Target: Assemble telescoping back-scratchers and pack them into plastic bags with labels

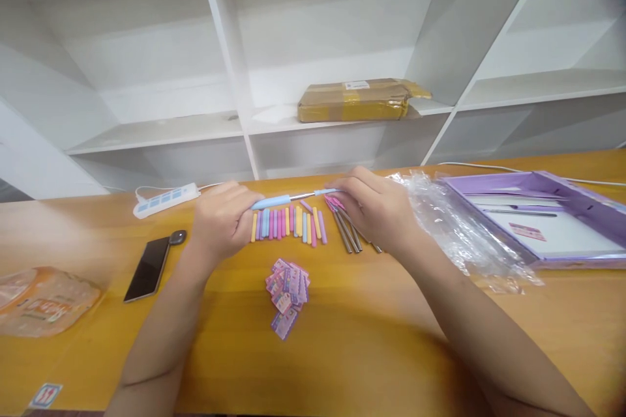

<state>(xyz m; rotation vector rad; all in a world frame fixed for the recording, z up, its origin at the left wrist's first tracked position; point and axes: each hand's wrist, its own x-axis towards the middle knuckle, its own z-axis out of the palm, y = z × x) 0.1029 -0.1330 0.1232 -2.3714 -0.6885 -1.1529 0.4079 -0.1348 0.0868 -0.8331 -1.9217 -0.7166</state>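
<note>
My left hand is closed round the thick light blue handle of a slim stick with a bare metal shaft. At the other end of the shaft, my right hand pinches a thinner light blue part. The stick lies nearly level between the hands, above the table. Just below it is a row of short pink, yellow, blue and purple sticks. Several metal rods with pink ends lie under my right hand, partly hidden. Closer to me sits a loose pile of small purple and pink printed cards.
Crumpled clear plastic and a purple box stand on the right. To the left are a power strip, a phone, a mouse and an orange bag. A taped carton rests on the shelf behind.
</note>
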